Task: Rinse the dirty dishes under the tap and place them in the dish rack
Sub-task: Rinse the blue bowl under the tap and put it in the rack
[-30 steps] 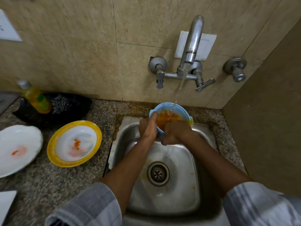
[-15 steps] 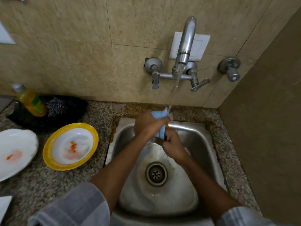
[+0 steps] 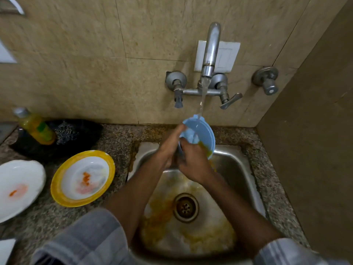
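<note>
A blue bowl (image 3: pixel 202 133) is held tilted over the far edge of the steel sink (image 3: pixel 238 169), at about 12 o'clock from the drain (image 3: pixel 186 207). Its left rim is touched by the left hand (image 3: pixel 170 148), whose fingers (image 3: pixel 178 131) lie straight and pressed together along that rim. The right hand (image 3: pixel 193 165) is at the bowl's near side, at roughly 6 o'clock of it, with its fingers curled round the near rim; the fingertips are hidden behind the bowl.

A stream of water (image 3: pixel 201 104) from the wall tap (image 3: pixel 210 54) falls into the bowl's hollow. Orange-yellow residue is seen along the bowl's lower right edge, and similar orange staining is spread over the sink floor around the drain.

On the speckled stone surface (image 3: pixel 118 142), at 9 o'clock from the sink, a yellow-rimmed plate (image 3: pixel 83 178) is set, with red-orange smears in its white middle. Further toward 9 o'clock a white plate (image 3: pixel 19 190) with an orange smear is partly cut off by the picture's edge. At about 10 o'clock a black dish (image 3: pixel 86 134) holds a steel scrubber (image 3: pixel 66 132) and a yellow bottle (image 3: pixel 34 127) with a grey cap and a green label; no writing on the label can be read.
</note>
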